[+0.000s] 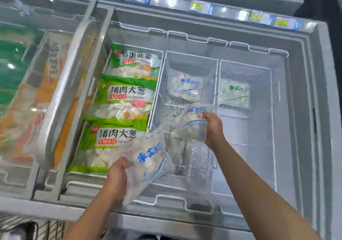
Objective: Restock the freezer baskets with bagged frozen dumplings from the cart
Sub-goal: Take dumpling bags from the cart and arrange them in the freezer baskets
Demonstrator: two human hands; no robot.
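I have a clear bag of dumplings in each hand over the open chest freezer (303,110). My left hand (118,177) pinches the lower edge of one bag with blue lettering (149,160), thumb on top and fingers curled underneath, holding it just above the near rim of the middle wire basket (185,58). My right hand (212,127) has its fingers wrapped round the side of a second blue-lettered bag (194,123), held low inside that same basket. One matching bag (186,87) already lies at the far end of it.

I judge these bags to be moderately heavy and lumpy, the loose frozen pieces shifting inside thin film that is probably cold and slick. A corner pinch lets the load sag, so I would rather grip across the body of the bag. The film could snag on the wire mesh.

The right basket (244,67) holds a single green-lettered bag (235,93). The left compartment is packed with green printed bags (127,95). Price tags (201,6) line the far ledge, and a sliding lid frame (61,91) is pushed to the left. A wire cart corner (42,228) shows at bottom left
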